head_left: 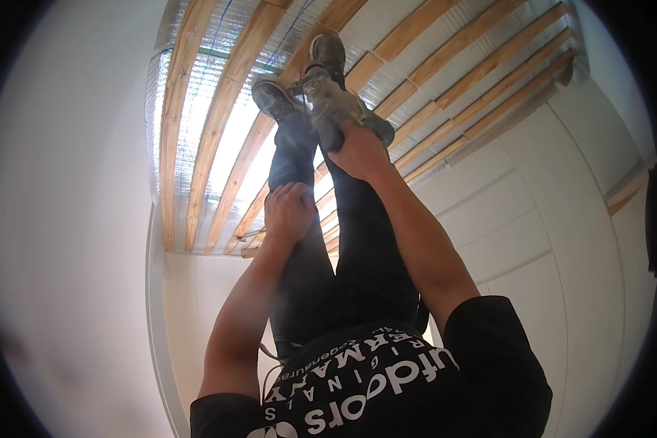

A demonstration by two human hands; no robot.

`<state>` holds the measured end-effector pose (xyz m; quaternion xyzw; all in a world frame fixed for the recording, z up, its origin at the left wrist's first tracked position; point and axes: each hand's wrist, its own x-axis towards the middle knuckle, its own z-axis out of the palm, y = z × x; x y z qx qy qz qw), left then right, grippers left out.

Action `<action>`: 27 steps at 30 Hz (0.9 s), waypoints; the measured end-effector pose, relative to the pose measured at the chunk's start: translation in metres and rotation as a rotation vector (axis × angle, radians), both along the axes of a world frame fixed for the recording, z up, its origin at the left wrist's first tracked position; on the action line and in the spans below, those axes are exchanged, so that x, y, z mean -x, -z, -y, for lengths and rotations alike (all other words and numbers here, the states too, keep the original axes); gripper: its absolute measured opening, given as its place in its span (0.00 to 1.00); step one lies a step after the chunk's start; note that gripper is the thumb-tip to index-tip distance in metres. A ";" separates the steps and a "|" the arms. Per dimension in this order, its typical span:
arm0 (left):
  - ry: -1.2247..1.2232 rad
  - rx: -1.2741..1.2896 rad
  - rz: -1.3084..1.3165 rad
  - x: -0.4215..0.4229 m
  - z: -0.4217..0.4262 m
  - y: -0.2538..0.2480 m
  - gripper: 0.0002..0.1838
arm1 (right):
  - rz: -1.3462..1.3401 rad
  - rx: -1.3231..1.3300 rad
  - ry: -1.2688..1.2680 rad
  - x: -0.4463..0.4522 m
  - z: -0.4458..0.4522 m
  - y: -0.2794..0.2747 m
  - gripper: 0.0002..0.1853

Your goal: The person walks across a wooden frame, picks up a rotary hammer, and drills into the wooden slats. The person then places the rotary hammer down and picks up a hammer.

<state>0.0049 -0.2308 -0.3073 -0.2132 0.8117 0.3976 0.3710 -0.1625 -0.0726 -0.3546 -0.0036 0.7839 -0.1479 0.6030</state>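
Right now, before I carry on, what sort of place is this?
Probably an indoor room under construction or renovation: bare wooden battens run in rows underfoot, silvery sheeting shows between them, and what looks like a pale panelled door is at the right.

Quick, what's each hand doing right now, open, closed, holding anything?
Left hand: against the left trouser leg, palm hidden; open or closed can't be told.
Right hand: closed on what looks like a power tool.
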 end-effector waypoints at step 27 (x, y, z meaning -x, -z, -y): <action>-0.027 0.012 -0.025 0.001 -0.004 0.000 0.05 | -0.035 -0.028 -0.012 0.001 -0.001 0.008 0.25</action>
